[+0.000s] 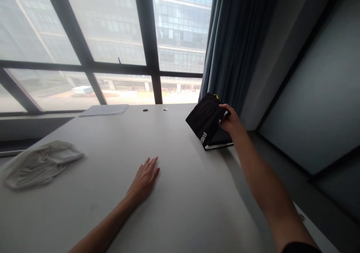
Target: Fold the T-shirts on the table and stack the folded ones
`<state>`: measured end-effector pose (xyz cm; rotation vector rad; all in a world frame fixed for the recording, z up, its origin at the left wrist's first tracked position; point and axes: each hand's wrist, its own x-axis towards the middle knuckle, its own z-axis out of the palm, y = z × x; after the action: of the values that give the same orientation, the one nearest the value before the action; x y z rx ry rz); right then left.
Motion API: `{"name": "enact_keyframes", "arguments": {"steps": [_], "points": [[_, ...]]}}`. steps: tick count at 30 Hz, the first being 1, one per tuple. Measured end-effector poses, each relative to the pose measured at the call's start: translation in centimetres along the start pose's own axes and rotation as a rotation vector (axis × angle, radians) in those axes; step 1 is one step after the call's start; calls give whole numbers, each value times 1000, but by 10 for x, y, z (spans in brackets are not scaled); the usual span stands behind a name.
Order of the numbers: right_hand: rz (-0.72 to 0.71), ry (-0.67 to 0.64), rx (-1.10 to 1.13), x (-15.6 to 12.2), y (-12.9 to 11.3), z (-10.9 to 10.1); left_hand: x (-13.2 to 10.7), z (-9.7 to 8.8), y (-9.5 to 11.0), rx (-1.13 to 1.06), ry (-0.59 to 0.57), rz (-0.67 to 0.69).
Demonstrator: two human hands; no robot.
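At the right side of the white table (180, 193), my right hand (230, 119) is closed on the edge of a folded black garment (206, 114). White lettering and a white trim show on the cloth, with a small yellow bit at its top. The garment is tilted up, its lower edge near the table's right edge; whether it touches the table I cannot tell. My left hand (144, 178) lies on the table with fingers outstretched, holding nothing. Away to its left is a crumpled light grey cloth (45, 163).
Flat whitish sheets (104, 110) lie at the table's far left edge. Two small round fittings (145, 110) are set in the far tabletop. Behind stand windows and a dark blue curtain (225, 47). A frosted panel (312, 95) rises on the right.
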<state>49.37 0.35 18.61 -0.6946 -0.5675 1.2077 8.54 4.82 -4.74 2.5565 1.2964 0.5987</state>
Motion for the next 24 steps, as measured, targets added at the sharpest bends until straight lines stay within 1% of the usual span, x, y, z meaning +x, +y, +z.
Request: {"name": "enact_keyframes", "arguments": {"steps": [1,3,7,9,12,17,20,24], "points": [[-15,34,-6,10,-4,-10,0,2,-3,9,3,3],[-6,150,-49,26,-2,-34,-1,5,-7,26,2,7],[37,265,-85,42,23,-83,-1,8,-12,57,-4,7],[49,301,-97,46,31,-101,-2,7,-11,68,-10,2],[51,311,-115,54,26,-114,-2,5,-10,84,-26,-7],[61,278,-210,64,1,-127,-3,7,-13,113,-9,0],[101,301,-323,58,-4,-143,-3,9,-15,128,16,13],[130,367,-523,45,2,-167,-2,9,-13,143,4,13]]}}
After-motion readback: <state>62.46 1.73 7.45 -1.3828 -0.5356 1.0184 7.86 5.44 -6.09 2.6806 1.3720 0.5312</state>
